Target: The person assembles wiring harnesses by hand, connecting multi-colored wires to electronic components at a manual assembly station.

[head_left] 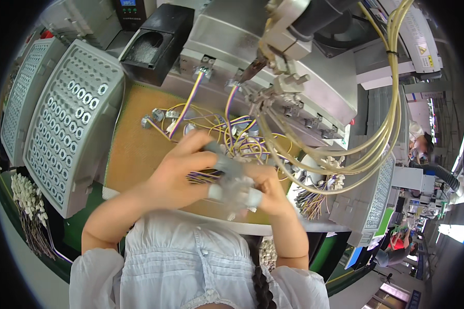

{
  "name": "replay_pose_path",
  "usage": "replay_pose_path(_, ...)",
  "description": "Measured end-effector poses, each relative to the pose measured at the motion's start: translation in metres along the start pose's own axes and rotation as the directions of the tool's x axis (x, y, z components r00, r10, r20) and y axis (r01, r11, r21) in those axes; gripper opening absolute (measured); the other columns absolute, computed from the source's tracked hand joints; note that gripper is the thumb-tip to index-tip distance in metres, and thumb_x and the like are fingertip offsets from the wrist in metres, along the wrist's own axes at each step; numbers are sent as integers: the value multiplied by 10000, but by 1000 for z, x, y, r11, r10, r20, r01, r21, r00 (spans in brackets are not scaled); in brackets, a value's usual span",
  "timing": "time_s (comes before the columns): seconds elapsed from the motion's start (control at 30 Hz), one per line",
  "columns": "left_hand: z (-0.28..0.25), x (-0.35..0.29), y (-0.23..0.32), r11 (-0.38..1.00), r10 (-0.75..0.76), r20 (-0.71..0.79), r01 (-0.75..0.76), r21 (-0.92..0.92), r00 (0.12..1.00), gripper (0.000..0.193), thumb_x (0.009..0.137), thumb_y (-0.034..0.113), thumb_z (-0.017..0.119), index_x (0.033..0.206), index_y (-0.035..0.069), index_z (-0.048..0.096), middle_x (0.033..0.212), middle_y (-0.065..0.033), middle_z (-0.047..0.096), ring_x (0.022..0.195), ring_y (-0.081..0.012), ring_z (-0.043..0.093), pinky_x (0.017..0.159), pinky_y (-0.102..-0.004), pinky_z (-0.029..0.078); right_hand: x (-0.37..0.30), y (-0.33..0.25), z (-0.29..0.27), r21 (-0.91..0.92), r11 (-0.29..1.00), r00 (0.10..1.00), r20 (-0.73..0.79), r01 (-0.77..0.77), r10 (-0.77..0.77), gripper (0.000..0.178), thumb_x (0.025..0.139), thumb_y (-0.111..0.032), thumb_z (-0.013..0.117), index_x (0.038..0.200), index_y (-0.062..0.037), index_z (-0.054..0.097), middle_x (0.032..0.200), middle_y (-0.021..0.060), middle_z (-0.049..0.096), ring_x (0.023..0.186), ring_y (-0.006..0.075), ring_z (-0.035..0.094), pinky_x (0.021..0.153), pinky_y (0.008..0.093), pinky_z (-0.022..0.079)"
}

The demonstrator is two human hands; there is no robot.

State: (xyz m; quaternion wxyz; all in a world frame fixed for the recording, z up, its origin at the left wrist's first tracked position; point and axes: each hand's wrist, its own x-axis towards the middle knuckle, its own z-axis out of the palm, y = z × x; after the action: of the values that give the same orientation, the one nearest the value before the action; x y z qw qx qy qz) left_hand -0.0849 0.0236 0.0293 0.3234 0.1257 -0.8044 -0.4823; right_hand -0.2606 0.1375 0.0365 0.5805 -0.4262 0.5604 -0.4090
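My left hand is closed round a bundle of purple and yellow wires in front of my chest. Beside it, my right hand reaches in from the right; its fingers are smeared by motion. Grey and white coverings show on some fingertips. Between the hands, a greyish blur hides whatever small parts are there. Just beyond lies a tangle of yellow and purple wires with small round metal parts at some ends. Two wired parts sit at the machine's metal fixture.
A grey tray of round metal parts stands at left, with another behind it. White-connector wires hang below. A black bin holds clear bits. Looping clear tubes cross the right side below the machine head. More wires lie at right.
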Motion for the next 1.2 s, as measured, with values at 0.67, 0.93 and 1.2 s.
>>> replay_pose_path(0.67,-25,-21,21,853,-43,-32,53,520,999,178,531,0,580,701,34,536,634,-82,512,576,-257,489,518,-364,364,-9,-9,-39,-316,949,810,-559,-11,-177,372,782,-160,609,1106,9,540,990,156,610,635,188,602,448,226,442)
replay_pose_path(0.93,-71,-20,14,779,-299,-233,378,500,925,191,636,75,639,821,55,594,749,-100,567,690,-260,569,604,-358,436,22,-34,50,-775,576,897,-27,261,-442,120,695,-44,607,769,-11,518,567,118,476,490,301,494,480,348,399)
replay_pose_path(1.2,-302,-108,-140,-223,-132,-413,379,898,901,385,754,82,563,1136,51,521,1140,-150,527,968,-335,520,833,-377,425,42,-30,38,-458,825,932,22,332,-362,108,750,-88,645,805,-54,558,698,102,557,557,227,548,470,323,415)
